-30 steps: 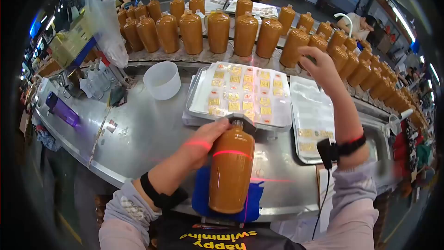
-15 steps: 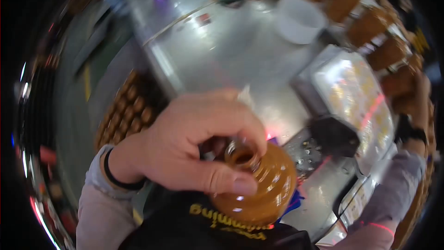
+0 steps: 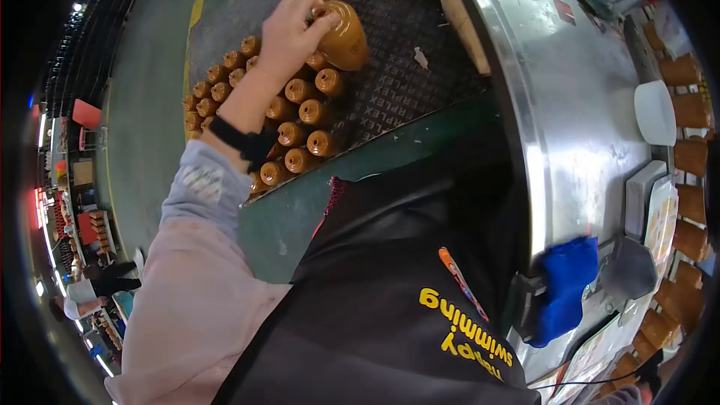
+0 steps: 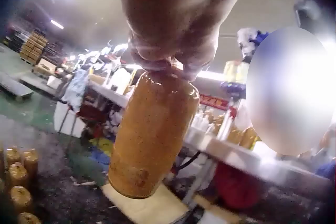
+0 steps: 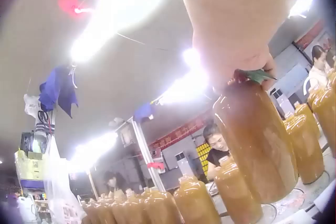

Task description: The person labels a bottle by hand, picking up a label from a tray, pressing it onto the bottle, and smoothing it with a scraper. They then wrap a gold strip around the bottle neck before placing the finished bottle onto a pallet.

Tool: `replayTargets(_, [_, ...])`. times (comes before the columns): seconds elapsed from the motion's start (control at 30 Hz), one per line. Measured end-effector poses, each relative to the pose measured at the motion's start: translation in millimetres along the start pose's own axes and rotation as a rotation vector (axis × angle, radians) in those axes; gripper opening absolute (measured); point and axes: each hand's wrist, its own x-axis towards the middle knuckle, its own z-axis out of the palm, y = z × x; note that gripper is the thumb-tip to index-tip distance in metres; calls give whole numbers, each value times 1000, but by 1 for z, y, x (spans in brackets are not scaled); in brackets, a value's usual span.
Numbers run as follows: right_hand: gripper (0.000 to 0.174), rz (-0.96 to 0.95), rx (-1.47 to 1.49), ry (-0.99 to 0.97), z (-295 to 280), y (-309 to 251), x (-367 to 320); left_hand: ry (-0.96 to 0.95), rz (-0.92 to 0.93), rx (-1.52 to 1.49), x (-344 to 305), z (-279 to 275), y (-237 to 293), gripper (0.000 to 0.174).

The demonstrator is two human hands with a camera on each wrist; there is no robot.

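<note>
My left hand (image 3: 291, 34) grips a glossy brown bottle (image 3: 346, 39) by its neck. In the head view this bottle overlaps the edge of a group of similar bottles (image 3: 298, 91) standing on a dark board at floor level. The left wrist view shows the held bottle (image 4: 155, 134) hanging slightly tilted, with the fingers curled at its top. My right hand (image 5: 236, 40), seen in the right wrist view, holds another brown bottle (image 5: 257, 142) at its neck, with something green at the fingertips. That bottle is beside a row of others.
A steel worktable (image 3: 577, 120) runs along the right, with a blue cloth (image 3: 568, 285) at its edge and a white tub (image 3: 655, 113) farther back. The dark board (image 3: 409, 45) lies on the green floor. A wooden piece (image 3: 465, 30) is near the table.
The head view has swung left and down. My left hand has carried its bottle from the blue cloth to the floor board. My right hand, earlier reaching towards the row, now grips a bottle.
</note>
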Motion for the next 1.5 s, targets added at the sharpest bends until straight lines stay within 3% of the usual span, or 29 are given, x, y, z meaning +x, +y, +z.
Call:
replayTargets(0.03, [69, -21, -2, -6, -4, 5, -19, -30, 1, 58, -8, 14, -24, 27])
replayTargets(0.13, [35, -225, 36, 58, -21, 32, -69, -93, -64, 91, -47, 60, -77, 25])
replayTargets(0.4, [35, 13, 670, -35, -63, 29, -190, -301, -485, 76, -169, 175, -147, 31])
replayTargets(0.57, [36, 109, 867, -80, -86, 26, -231, -398, -725, 105, -198, 213, -161, 34])
replayTargets(0.83, [39, 182, 1179, -100, -102, 33, -269, -457, -751, 136, -205, 225, -162, 32])
replayTargets(0.97, [41, 142, 1352, -78, -129, 16, -293, -470, -443, 158, -213, 218, -160, 39])
replayTargets(1.0, [42, 135, 1360, -63, -146, 9, -307, -570, -424, 255, -231, 233, -193, 39])
replayTargets(1.07, [34, 73, 1328, -3, -178, -18, -340, -782, -266, 389, -198, 218, -145, 43])
replayTargets(1.1, [32, 144, 1339, 28, -179, -20, -346, -829, -197, 383, -205, 236, -161, 43])
replayTargets(1.13, [32, 189, 1340, 120, -200, -44, -357, -508, -212, 191, -186, 214, -113, 41])
replayTargets(1.17, [32, 62, 1337, 141, -228, -61, -368, -444, -24, -46, -174, 218, -104, 40])
replayTargets(1.2, [30, 21, 1369, 111, -251, -73, -380, -586, -138, -365, -149, 196, -61, 33])
replayTargets(1.3, [26, -108, 1637, 62, -290, -101, -397, -786, 86, -855, -59, 117, 89, 20])
replayTargets(1.37, [28, -210, 1743, -15, -293, -114, -398, -786, 401, -1066, -28, 89, 173, 32])
replayTargets(1.4, [30, -221, 1824, -75, -288, -123, -397, -741, 646, -1132, -11, 84, 212, 44])
replayTargets(1.43, [33, -238, 1906, -134, -277, -136, -398, -747, 762, -1206, -5, 80, 250, 57])
replayTargets(1.5, [34, -187, 2161, -376, -263, -170, -403, -844, 1060, -1208, 6, 82, 314, 80])
